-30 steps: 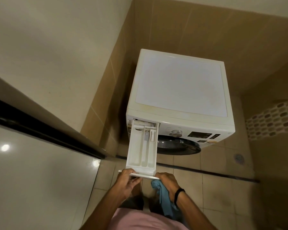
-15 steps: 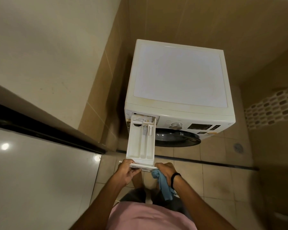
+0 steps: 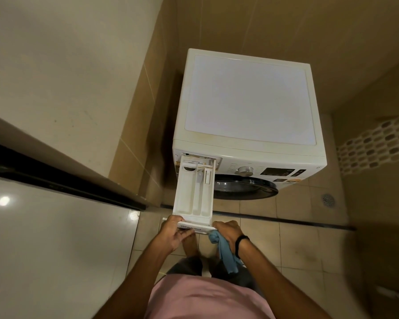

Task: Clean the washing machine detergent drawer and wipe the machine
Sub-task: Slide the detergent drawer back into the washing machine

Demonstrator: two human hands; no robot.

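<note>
A white front-loading washing machine (image 3: 249, 100) stands in a tiled corner. Its white detergent drawer (image 3: 192, 192) is pulled far out of the slot at the machine's upper left, showing three compartments. My left hand (image 3: 173, 233) grips the left end of the drawer's front panel. My right hand (image 3: 227, 233) holds the panel's right end and also clutches a blue cloth (image 3: 226, 249), which hangs down from the fist.
A beige wall and a dark door frame (image 3: 62, 180) close in on the left. The machine's dark round door (image 3: 242, 186) sits below the control knob (image 3: 245, 171). A floor drain (image 3: 328, 199) lies on the tiled floor to the right.
The drawer sits slightly further into its slot than a second ago, and both hands have moved with it toward the machine. Both grips are unchanged.
</note>
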